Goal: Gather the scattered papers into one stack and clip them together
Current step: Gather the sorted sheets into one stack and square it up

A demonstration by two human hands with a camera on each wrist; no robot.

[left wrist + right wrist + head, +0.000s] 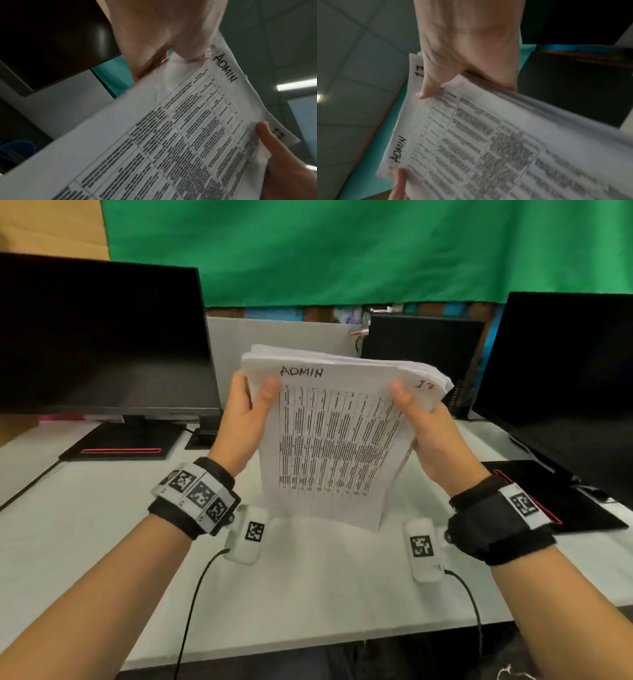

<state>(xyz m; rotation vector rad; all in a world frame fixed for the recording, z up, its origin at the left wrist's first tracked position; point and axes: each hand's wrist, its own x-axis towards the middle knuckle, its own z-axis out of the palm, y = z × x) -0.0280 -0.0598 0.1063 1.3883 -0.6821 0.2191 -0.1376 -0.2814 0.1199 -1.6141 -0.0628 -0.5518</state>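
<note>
A thick stack of printed papers stands upright, its bottom edge on the white table. The top sheet carries a table of text, the handwritten word ADMIN and the number 17 at its corner. My left hand grips the stack's upper left side, thumb on the front sheet. My right hand grips the upper right side the same way. The left wrist view shows the papers pinched under my left hand; the right wrist view shows the papers and my right hand. No clip is visible.
A dark monitor stands at the left on a black base. Another monitor stands at the right, with a third black screen behind the papers. A green cloth hangs at the back. Cables run from both wrist cameras.
</note>
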